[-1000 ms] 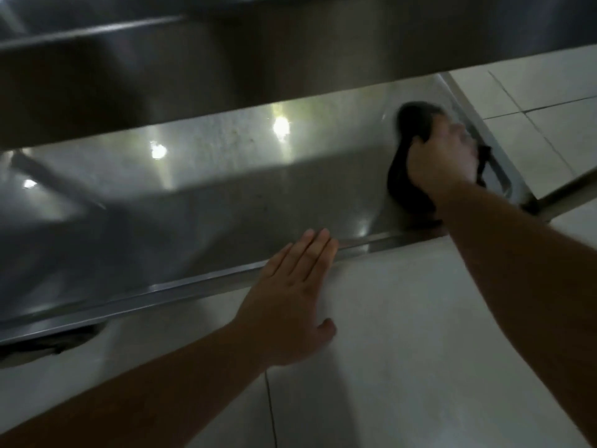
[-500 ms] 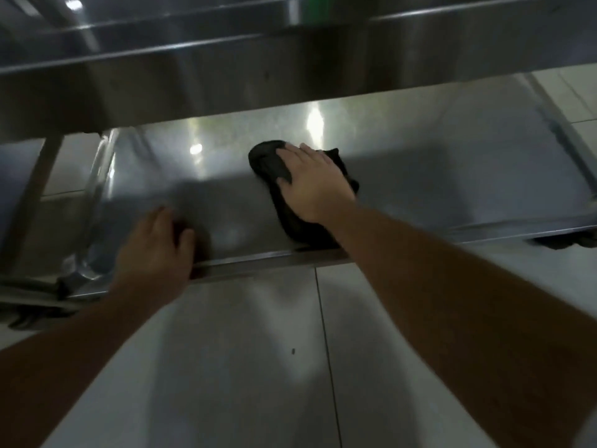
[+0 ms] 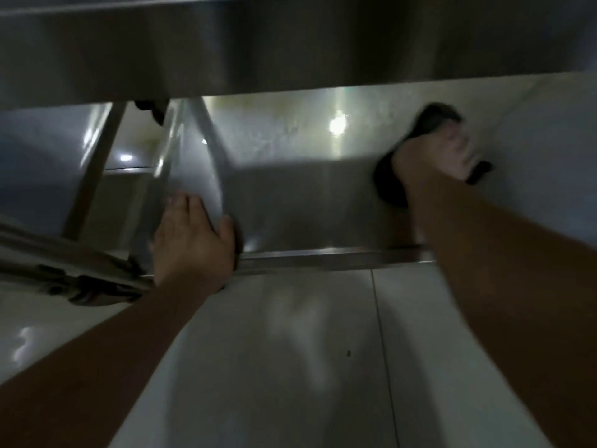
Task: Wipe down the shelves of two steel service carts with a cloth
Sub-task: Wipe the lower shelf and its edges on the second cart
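Right hand (image 3: 433,160), centre right of frame: fingers spread flat, pressing dark cloth (image 3: 391,182) onto lower shelf (image 3: 290,195); blurred. Left hand (image 3: 190,240), centre left: fingers curled over shelf's near-left corner, thumb on front rim. Upper shelf (image 3: 258,50) spans top. Tiled floor (image 3: 274,367) below.

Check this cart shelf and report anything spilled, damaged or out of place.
Nothing stands out. The right hand presses the cloth flat on the shelf, the left hand holds its front corner. Blur hides fine marks.
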Demonstrator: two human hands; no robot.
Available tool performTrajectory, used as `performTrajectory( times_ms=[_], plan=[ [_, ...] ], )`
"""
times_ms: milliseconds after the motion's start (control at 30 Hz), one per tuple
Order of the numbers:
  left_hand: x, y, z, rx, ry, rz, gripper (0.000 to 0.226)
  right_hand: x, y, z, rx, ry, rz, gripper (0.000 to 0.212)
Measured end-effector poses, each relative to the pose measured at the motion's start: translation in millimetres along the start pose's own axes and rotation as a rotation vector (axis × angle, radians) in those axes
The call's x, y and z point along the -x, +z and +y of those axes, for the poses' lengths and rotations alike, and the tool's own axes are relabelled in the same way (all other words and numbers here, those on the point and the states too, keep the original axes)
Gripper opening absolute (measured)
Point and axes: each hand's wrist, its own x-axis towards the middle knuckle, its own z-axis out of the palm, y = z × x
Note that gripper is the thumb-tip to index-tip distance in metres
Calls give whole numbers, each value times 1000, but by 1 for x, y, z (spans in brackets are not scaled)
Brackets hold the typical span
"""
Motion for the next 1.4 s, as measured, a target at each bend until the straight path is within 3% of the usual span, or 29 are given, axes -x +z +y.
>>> performTrajectory(
  times_ms=[67, 200, 267, 333, 433, 600, 667, 733, 800, 900, 967, 1100, 1167, 1233, 1300, 1400],
  plan=[
    [2, 0, 0, -12, -14, 2, 77, 31, 15, -61, -19, -80, -19, 67],
    [3, 0, -3, -19, -1, -21, 68, 105, 32, -162, 60, -692, -313, 59],
    [3, 0, -5, 6, 3, -37, 69, 110, 28, -162, 45, -932, -405, 60],
    [4, 0, -7, 11, 6, -28, 71, 88, 17, -133, -2, -1044, -393, 56],
    [4, 4, -8, 14, 1, 4, 68, 31, -7, -57, -74, -897, -292, 46],
    [6, 1, -6, 46, -15, 14, 76, -43, -65, 110, 17, -152, -133, 57],
    [7, 0, -5, 54, -7, 26, 77, -32, -70, 135, 49, 64, -90, 67],
    [9, -2, -6, 42, -5, 23, 76, -7, -60, 119, 38, 172, -25, 73],
    [10, -4, -5, 28, 6, -9, 73, 26, -47, 80, 45, 95, -36, 68],
    [9, -10, -2, 28, 15, -12, 76, 78, -28, 16, 88, -294, -108, 57],
    [11, -13, 0, 26, 29, 0, 75, 104, -19, -13, 90, -606, -197, 61],
    [10, -17, 2, -11, 42, -22, 65, 100, -26, 0, 57, -997, -410, 65],
    [7, -22, 6, -22, 21, -70, 56, 79, -41, 32, 46, -1006, -422, 65],
    [8, -25, 10, -72, 12, -75, 52, 51, -59, 70, 45, -900, -367, 62],
    [11, -27, 13, -153, 42, -67, 59, 18, -76, 113, 49, -718, -250, 56],
    [11, -31, 21, -223, 149, -64, 66, -19, -96, 176, 110, -279, -139, 55]
  ],
)
